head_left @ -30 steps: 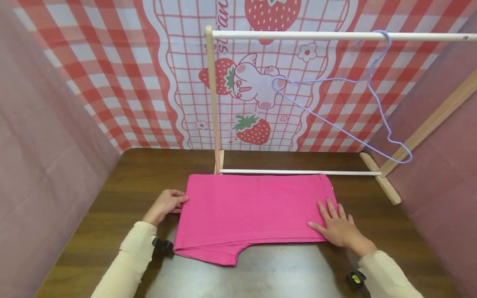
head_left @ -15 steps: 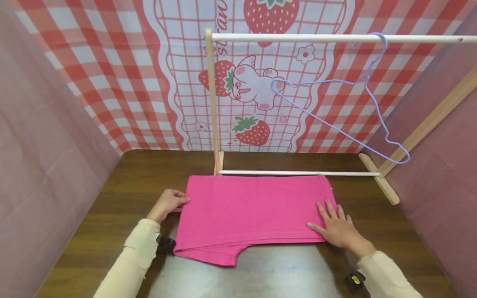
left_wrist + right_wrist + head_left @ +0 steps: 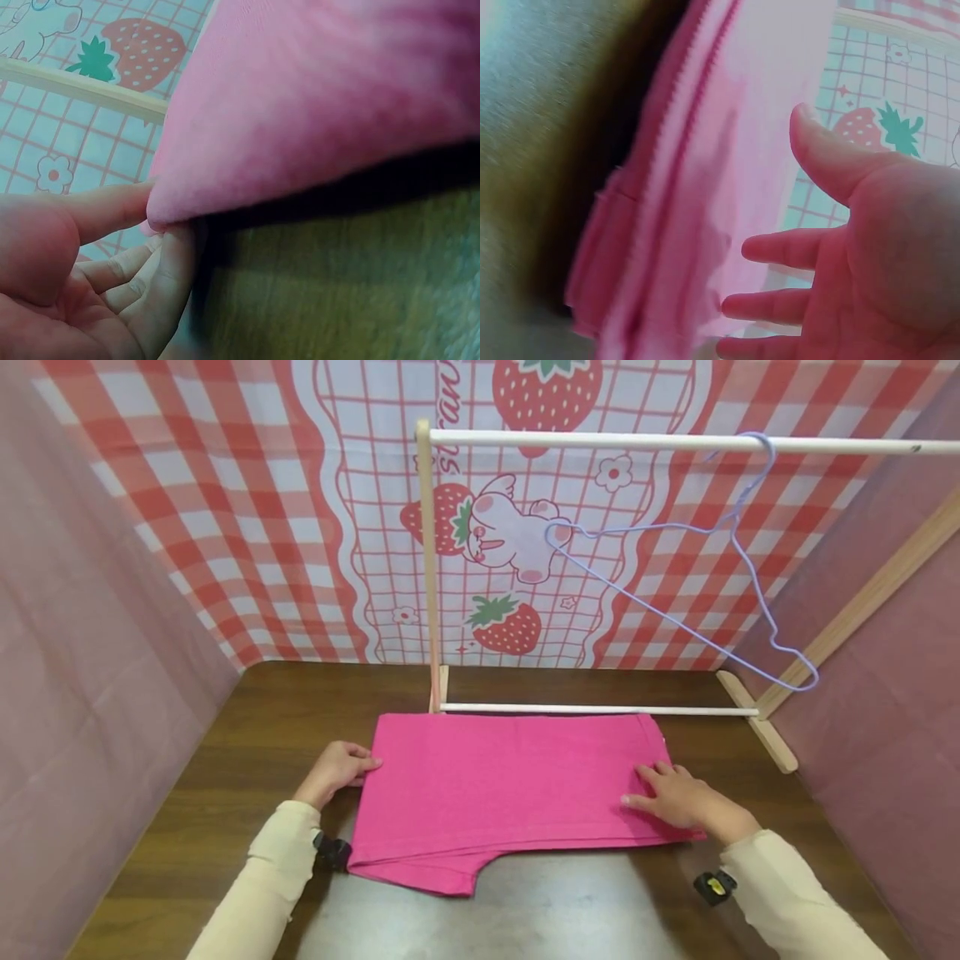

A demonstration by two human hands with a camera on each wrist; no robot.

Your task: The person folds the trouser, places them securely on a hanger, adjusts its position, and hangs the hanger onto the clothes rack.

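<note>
A pink folded garment (image 3: 517,785) lies flat on the wooden table, with a short flap of cloth jutting out at its lower left. At the garment's left edge my left hand (image 3: 336,772) pinches the fabric; in the left wrist view thumb (image 3: 112,210) and fingers (image 3: 169,274) meet at a fold of it. Over the garment's right end is my right hand (image 3: 678,797), its fingers extended. In the right wrist view the right hand (image 3: 885,255) shows its palm with spread fingers beside the stacked, stitched edges. Whether its fingertips touch the cloth I cannot tell.
Behind the garment stands a wood and white rack (image 3: 585,439). A lavender hanger (image 3: 667,618) hangs from its top bar. The brown table (image 3: 247,735) meets a strawberry-patterned backdrop (image 3: 300,527), and pink drapes (image 3: 97,635) flank both sides.
My right hand has drawn its spread fingers closer together and shifted slightly up, while the garment's lower right corner now pokes out past it. The left hand stays at its edge.
</note>
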